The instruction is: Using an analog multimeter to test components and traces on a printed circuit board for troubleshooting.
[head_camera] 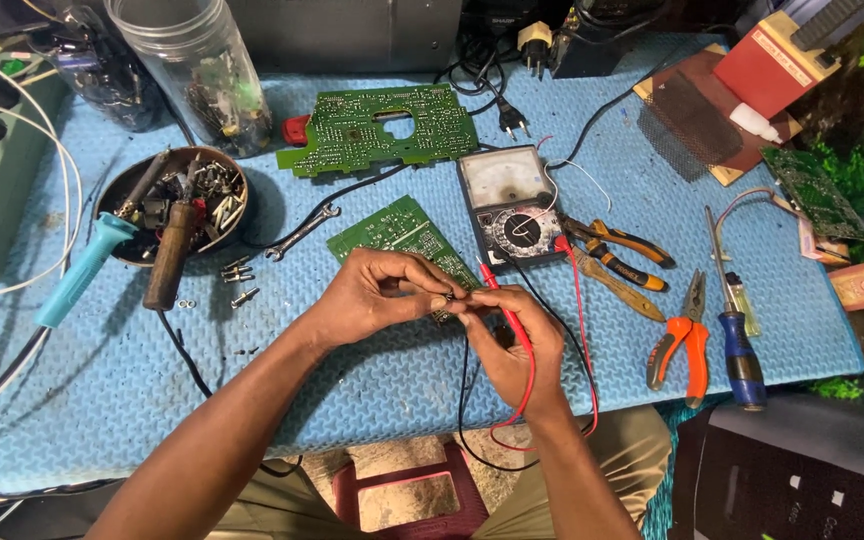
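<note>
My left hand [372, 295] pinches a tiny dark component [448, 297] between thumb and fingertips, just above the blue foam mat [92, 370]. Touching that component, my right hand [512, 340] grips a red probe [502, 300] and a black probe lead, their wires looping down toward my lap. Under both hands lies a small green circuit board [397, 230]. Right behind it sits an analog multimeter [510, 205] with the leads running to it.
A larger green circuit board [372, 130] lies farther back. At left are a bowl of screws and tools [172, 200], a blue-handled soldering iron [82, 270] and a plastic jar [197, 70]. Pliers [680, 340], cutters [617, 250] and a blue screwdriver [737, 350] lie right.
</note>
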